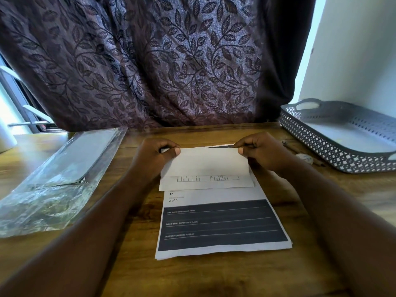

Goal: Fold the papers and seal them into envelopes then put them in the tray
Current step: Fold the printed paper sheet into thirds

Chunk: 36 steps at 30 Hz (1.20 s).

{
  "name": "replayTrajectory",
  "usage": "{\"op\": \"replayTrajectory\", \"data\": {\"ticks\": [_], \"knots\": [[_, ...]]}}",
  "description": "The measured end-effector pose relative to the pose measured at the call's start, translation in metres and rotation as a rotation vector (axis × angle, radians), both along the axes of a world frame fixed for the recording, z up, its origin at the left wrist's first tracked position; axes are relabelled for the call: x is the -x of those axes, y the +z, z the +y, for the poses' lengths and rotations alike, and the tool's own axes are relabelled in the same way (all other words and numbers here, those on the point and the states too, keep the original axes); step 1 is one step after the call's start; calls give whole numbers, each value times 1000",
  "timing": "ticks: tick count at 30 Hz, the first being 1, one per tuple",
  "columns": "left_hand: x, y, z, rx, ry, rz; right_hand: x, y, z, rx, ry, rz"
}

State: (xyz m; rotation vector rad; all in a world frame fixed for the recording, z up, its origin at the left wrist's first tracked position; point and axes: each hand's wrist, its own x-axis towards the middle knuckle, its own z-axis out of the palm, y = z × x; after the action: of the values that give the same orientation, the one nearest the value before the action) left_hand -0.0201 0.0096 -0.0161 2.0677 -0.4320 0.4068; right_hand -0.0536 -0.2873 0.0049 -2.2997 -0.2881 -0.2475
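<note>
Tight grip of left hand (153, 156) and right hand (263, 151) on folded paper (205, 165) (thumbs frontmost)

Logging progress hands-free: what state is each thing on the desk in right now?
Top sheet: partly folded over.
Left hand: pinching its left corner.
Right hand: pinching its right corner.
Paper stack: flat, unfolded.
Plastic packet: lying flat, contents unclear.
Tray: upright, contents unclear.

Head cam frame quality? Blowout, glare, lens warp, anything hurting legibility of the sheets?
Head view: backlit curtain, window gap at left blows out; plastic pack shows specular glare; forearms stretch and darken toward the bottom corners from wide-angle distortion; large print on the paper stack reads, small print on the folded paper is too soft.
</note>
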Motion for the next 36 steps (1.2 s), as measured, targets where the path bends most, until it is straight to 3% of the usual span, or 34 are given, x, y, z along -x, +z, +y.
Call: {"op": "replayTrajectory", "data": {"ticks": [4, 8, 12, 18, 28, 34, 36], "knots": [[1, 0, 1, -113, 26, -38, 1, 0, 6, -114, -5, -62], [15, 17, -10, -468, -20, -336, 5, 6, 18, -130, -8, -202], [34, 31, -32, -724, 47, -524, 13, 7, 44, -8, 79, -302], [40, 34, -37, -817, -26, -500, 19, 4, 60, 104, 126, -437], [10, 32, 7, -539, -51, -322, 1, 5, 15, -47, -21, -470], [6, 25, 18, -96, -101, -34, -4, 2, -3, -177, -75, -366], [9, 24, 13, -29, -115, 25, -3, 1, -4, -230, -71, -308]]}}
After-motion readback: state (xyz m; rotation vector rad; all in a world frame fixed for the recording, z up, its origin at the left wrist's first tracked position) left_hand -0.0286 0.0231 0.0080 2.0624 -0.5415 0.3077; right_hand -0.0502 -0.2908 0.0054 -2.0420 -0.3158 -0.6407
